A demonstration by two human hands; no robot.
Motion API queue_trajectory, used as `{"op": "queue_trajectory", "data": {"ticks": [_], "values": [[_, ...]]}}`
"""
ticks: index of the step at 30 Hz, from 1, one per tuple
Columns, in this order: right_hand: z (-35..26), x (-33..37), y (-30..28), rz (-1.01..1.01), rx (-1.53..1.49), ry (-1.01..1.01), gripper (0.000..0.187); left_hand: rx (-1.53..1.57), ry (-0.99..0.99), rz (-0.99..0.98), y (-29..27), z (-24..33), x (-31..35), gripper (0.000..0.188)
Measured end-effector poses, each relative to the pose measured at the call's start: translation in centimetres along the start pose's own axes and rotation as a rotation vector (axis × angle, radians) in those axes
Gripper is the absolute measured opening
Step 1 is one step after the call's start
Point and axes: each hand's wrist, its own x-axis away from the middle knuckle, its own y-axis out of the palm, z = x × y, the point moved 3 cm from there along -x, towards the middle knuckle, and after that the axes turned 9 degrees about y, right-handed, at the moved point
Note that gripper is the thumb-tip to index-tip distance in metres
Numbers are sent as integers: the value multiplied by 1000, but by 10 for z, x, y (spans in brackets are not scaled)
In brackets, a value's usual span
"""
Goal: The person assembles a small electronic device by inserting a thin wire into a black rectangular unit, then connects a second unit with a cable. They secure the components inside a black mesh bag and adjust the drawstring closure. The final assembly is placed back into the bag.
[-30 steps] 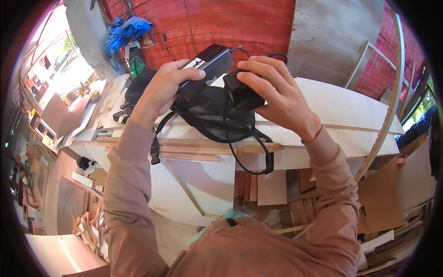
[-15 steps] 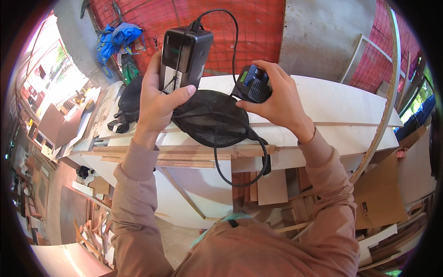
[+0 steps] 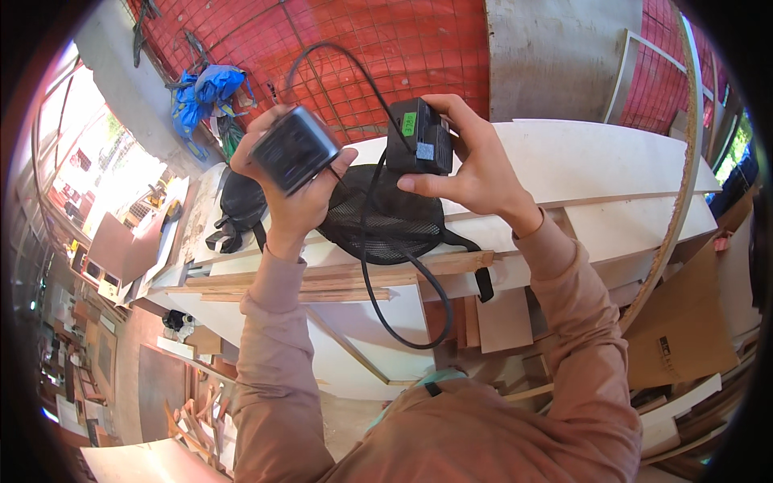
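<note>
My left hand point(image 3: 299, 208) is closed around a black power bank point(image 3: 295, 151), its glossy end tilted up toward me. In my right hand point(image 3: 485, 171) is a small black boxy device point(image 3: 412, 135) with a vented side, a green label and a pale blue patch, gripped between thumb and fingers. A black cable point(image 3: 364, 270) arcs above both hands and hangs in a long loop below them; where its ends plug in is partly hidden. Beneath the hands a black mesh bag point(image 3: 390, 229) lies on white boards point(image 3: 580, 173).
Wooden strips point(image 3: 322, 283) lie along the boards' near edge. Another black strapped item point(image 3: 241, 197) rests left of the mesh bag. A blue plastic bag point(image 3: 211, 90) hangs by the red mesh-covered wall point(image 3: 419, 48). At right stand a curved panel edge point(image 3: 670, 217) and cardboard point(image 3: 684, 326).
The power bank has tipped so its end faces me, and it sits lower. The boxy device has turned, bringing its labelled face into view, and moved slightly left. The cable loop hangs lower.
</note>
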Motion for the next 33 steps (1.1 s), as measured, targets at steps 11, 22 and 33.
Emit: {"op": "queue_trajectory", "data": {"ticks": [11, 22, 33], "values": [[0, -10, -1, -167, -153, 397, 74, 386, -481, 49, 19, 14, 10, 27], [11, -27, -14, -495, -96, 482, 66, 633, -780, 36, 35, 19, 37, 50], [-10, -62, -27, -607, 126, 411, 61, 700, -876, -89, 17, 6, 19, 61]]}}
